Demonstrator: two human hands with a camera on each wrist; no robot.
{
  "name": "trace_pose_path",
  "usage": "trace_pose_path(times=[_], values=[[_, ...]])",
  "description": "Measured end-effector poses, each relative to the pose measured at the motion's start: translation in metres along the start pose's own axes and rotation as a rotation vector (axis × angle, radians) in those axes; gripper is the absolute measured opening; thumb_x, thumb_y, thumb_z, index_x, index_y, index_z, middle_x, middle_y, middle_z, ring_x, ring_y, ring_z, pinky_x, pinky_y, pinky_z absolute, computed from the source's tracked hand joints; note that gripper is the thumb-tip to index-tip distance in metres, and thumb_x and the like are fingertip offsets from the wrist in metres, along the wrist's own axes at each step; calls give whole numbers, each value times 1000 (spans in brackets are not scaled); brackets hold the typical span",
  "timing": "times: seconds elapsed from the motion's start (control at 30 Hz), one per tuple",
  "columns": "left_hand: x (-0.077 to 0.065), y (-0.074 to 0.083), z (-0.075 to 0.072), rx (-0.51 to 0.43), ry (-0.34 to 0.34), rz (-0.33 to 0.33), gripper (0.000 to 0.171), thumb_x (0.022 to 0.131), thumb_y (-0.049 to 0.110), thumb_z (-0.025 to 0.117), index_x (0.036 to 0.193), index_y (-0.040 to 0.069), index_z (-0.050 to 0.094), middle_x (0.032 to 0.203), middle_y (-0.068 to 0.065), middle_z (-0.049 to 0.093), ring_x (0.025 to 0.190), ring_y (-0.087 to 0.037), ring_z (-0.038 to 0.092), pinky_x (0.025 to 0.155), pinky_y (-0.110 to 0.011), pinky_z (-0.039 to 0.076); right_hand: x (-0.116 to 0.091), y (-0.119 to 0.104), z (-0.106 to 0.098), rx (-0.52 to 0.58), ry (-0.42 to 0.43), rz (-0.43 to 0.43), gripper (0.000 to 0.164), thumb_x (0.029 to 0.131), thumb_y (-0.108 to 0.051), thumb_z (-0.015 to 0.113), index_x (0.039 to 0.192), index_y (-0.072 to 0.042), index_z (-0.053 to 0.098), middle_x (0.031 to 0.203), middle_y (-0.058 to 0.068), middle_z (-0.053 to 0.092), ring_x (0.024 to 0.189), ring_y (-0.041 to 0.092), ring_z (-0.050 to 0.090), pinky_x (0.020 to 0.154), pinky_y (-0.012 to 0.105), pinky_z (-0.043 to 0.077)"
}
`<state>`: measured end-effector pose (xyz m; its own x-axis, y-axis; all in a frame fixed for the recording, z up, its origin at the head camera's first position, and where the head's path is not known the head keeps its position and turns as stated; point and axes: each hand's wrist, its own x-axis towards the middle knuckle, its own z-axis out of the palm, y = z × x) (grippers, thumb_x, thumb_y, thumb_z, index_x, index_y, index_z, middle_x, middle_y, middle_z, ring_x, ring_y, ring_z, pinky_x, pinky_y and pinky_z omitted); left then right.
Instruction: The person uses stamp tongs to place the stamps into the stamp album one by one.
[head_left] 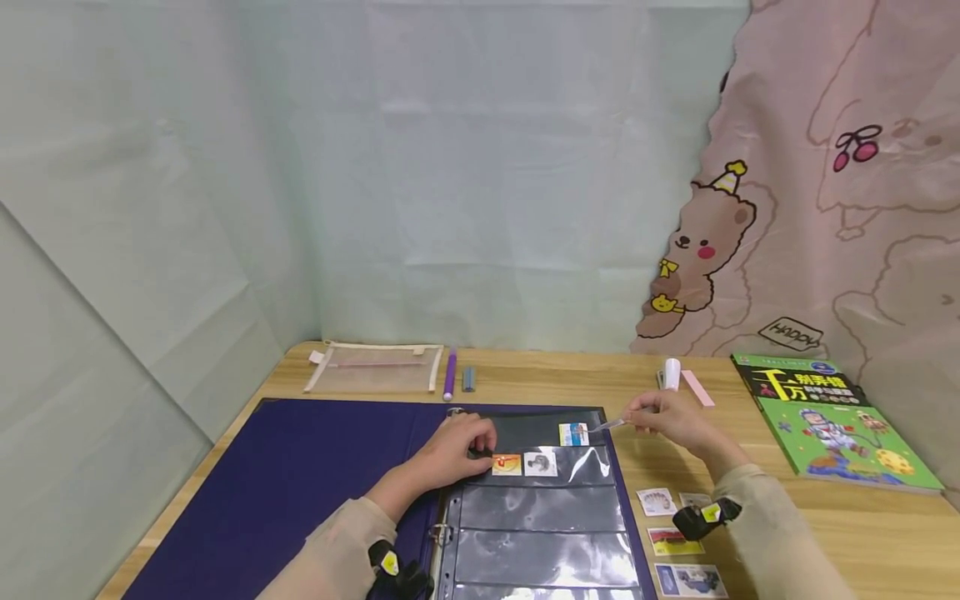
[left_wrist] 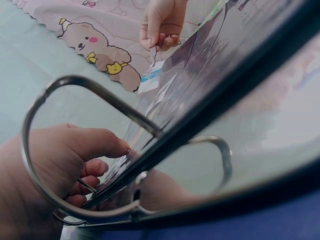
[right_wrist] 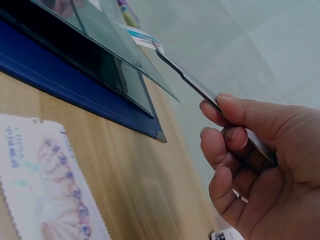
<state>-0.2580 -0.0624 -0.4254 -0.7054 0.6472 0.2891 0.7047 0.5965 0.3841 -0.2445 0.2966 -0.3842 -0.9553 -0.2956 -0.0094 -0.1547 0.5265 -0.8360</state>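
My right hand (head_left: 672, 419) grips metal tweezers (right_wrist: 192, 85) between thumb and fingers. The tips of the tweezers hold a small blue, white and yellow stamp (head_left: 573, 434) at the top pocket row of a black album page (head_left: 536, 507). My left hand (head_left: 455, 450) is at the page's upper left, by the binder ring (left_wrist: 95, 85); its thumb and curled fingers pinch the page edge. Beside those fingers an orange stamp (head_left: 507, 464) and a grey-and-white stamp (head_left: 540, 463) sit in the second row. The lower pocket rows show bare black.
Several loose stamps (head_left: 676, 542) lie right of the navy binder (head_left: 300, 475). Behind it are a mesh pouch (head_left: 378, 369), a purple pen (head_left: 450, 374) and a grey-blue block (head_left: 468, 379). A white capped object (head_left: 672, 373), a pink strip (head_left: 697, 388) and a green book (head_left: 840, 425) are at right.
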Motion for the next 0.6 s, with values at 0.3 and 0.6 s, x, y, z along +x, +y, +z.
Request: trace_pose_path(times=[0.3, 0.6], values=[[0, 0, 1, -5, 4, 5, 18, 75, 27, 69, 80, 23, 52, 73, 7, 47, 68, -3, 39, 73, -26, 31, 1, -2, 6, -19, -16, -9, 27, 85, -17, 58, 89, 10, 59, 64, 5, 56, 56, 9, 48, 53, 26, 42], [0, -1, 0, -11, -16, -11, 18, 74, 27, 69, 80, 22, 53, 73, 7, 47, 69, -4, 39, 72, -24, 30, 3, -4, 10, -14, -4, -4, 24, 86, -15, 58, 89, 9, 60, 66, 9, 56, 57, 9, 46, 52, 24, 39]])
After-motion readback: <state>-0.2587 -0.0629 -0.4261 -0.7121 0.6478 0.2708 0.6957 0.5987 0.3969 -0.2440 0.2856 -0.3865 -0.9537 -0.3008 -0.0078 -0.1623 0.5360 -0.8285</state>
